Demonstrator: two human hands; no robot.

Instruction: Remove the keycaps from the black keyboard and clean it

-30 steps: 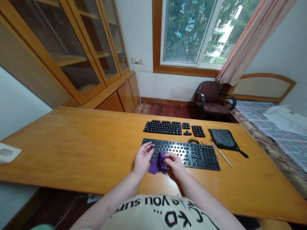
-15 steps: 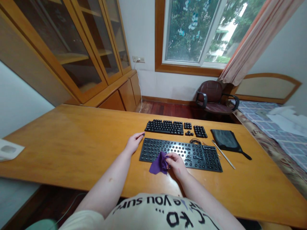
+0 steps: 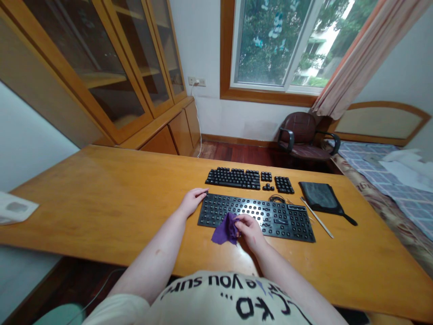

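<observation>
A black keyboard (image 3: 286, 232) with its keycaps off lies in front of me on the wooden desk, bare switches facing up. In my right hand (image 3: 249, 229) is a pinched purple cloth (image 3: 223, 230), which hangs over the keyboard's near edge, left of its middle. My left hand (image 3: 193, 201) is at the keyboard's far left corner, fingers closed. A tiny dark bit shows at those fingertips; whether it is a separate piece or the corner itself I cannot tell. Beyond the keyboard, black keycaps (image 3: 233, 178) are laid out in keyboard order.
A cable (image 3: 277, 198) is bundled behind the keyboard. To its right lie a thin pale stick (image 3: 318, 218) and a dark pouch (image 3: 320, 197) with a strap. A white object (image 3: 16, 207) sits at the desk's left end. An office chair (image 3: 299, 135) stands beyond the desk.
My left hand has shifted slightly right, its fingertips coming to the keyboard's far left corner. The right hand and the cloth have hardly moved. The view has tilted a little.
</observation>
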